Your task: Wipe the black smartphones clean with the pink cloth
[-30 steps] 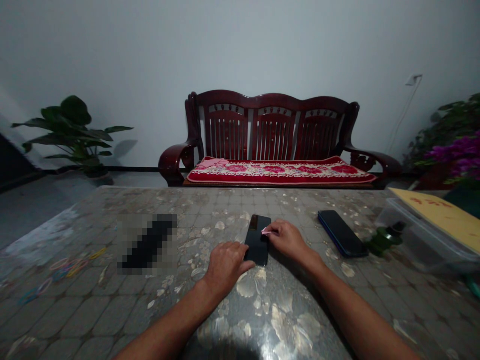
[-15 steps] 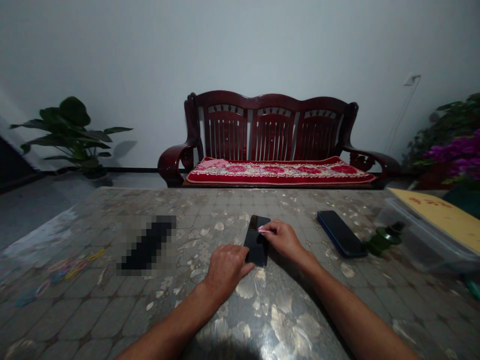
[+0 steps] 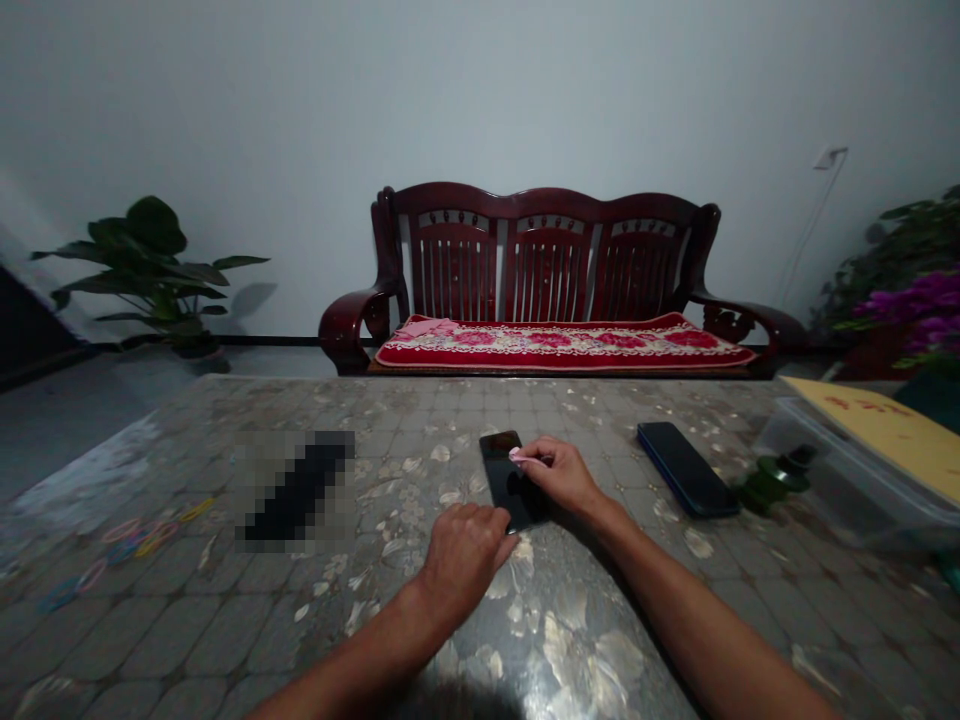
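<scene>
A black smartphone [image 3: 507, 480] lies flat on the table, its top end tipped slightly to the left. My left hand [image 3: 466, 545] is closed at the phone's near edge, with thumb and fingers gripping the lower left corner. Over the phone's upper right part, my right hand [image 3: 562, 474] pinches a small pale pink cloth-like piece [image 3: 526, 457]. That piece is at the glass; whether it presses on it I cannot tell. My right hand covers part of the phone's right edge.
On the right lie another dark phone [image 3: 686, 470], a green bottle [image 3: 776, 480] and a clear plastic box [image 3: 817, 470] under a yellow board [image 3: 885, 425]. At left are a pixelated dark object [image 3: 300, 490] and coloured rubber bands [image 3: 150, 535]. A wooden bench [image 3: 547, 260] stands beyond the table.
The phone has turned anticlockwise, its top end now leaning left instead of right. My left hand has shifted slightly right and nearer to me. The pink piece has moved a little up and left.
</scene>
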Demonstrator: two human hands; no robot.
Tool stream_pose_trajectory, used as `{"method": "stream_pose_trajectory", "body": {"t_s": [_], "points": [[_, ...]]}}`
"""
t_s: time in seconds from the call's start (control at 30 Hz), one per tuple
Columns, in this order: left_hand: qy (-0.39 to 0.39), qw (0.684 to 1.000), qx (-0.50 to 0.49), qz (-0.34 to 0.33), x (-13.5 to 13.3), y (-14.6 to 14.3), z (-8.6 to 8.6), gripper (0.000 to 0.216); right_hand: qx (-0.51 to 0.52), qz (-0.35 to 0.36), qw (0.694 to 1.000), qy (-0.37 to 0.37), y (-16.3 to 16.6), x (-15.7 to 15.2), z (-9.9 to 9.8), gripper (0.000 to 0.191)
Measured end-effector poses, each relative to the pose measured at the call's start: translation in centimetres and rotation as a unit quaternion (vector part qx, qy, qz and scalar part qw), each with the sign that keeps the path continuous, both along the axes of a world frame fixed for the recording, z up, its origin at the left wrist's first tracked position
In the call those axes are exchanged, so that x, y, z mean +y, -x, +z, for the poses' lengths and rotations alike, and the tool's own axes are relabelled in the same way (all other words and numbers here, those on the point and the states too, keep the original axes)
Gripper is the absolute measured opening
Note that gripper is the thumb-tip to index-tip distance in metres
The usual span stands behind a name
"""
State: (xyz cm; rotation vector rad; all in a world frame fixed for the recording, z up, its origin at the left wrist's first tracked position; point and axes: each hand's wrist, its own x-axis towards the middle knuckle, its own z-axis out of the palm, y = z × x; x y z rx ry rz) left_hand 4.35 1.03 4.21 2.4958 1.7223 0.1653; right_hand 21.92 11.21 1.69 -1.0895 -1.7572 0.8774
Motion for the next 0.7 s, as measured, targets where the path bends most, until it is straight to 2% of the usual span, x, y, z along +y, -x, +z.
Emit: {"method": "stream_pose_trajectory", "body": {"t_s": [0.2,0.33,0.43,0.57,0.63,0.7], "points": [[-0.056,0.997,-0.035,-0.049,-0.5,-0.4,-1.6,0.012,0.026,0.058,0.998,-0.005,0.5,0.6,0.0,0.019],[-0.107,0.981,-0.083,-0.136,-0.2,-0.4,-2.9,0.01,0.031,0.121,0.992,-0.023,1.0,0.4,0.1,0.015],[-0.123,0.962,-0.128,-0.209,0.2,-0.2,-3.4,0.009,0.024,0.142,0.989,-0.04,1.2,0.2,0.3,0.014],[-0.141,0.943,-0.162,-0.253,1.0,0.6,-3.4,0.012,-0.007,0.091,0.992,-0.09,1.1,0.2,0.2,0.011],[-0.16,0.941,-0.179,-0.238,1.6,1.3,-3.3,0.014,-0.038,0.044,0.992,-0.112,0.6,0.3,0.1,0.014],[-0.191,0.944,-0.191,-0.192,2.3,2.2,-3.2,0.016,-0.077,0.003,0.989,-0.125,-0.2,0.2,0.0,0.018]]}}
